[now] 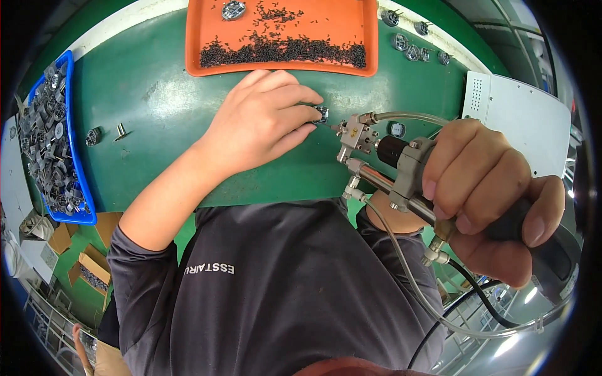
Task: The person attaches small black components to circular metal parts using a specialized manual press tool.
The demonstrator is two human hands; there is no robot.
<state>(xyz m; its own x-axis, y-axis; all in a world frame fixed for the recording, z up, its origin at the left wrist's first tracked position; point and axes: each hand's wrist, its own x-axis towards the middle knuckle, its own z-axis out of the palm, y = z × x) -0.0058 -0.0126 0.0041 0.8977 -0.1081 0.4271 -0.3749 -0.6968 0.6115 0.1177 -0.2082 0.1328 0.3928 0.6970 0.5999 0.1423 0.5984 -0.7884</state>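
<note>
My left hand [263, 119] reaches over the green table with its fingers closed on a small round black-and-silver part [322, 114], mostly hidden behind the fingertips. My right hand [483, 194] is wrapped round the grip of a metal dispensing gun [392, 160] with clear hoses. The gun's thin nozzle points left, its tip at or very near the part; I cannot tell whether they touch. Just beyond the gun's block lies another small round part [397, 129] on the table.
Across the far edge sits an orange tray [282, 72] with many tiny black pieces and one round part [232, 10]. A blue bin [80, 169] of dark parts stands left. Several round parts [412, 52] lie far right, near a white box [517, 109]. Hoses [401, 263] hang by my right arm.
</note>
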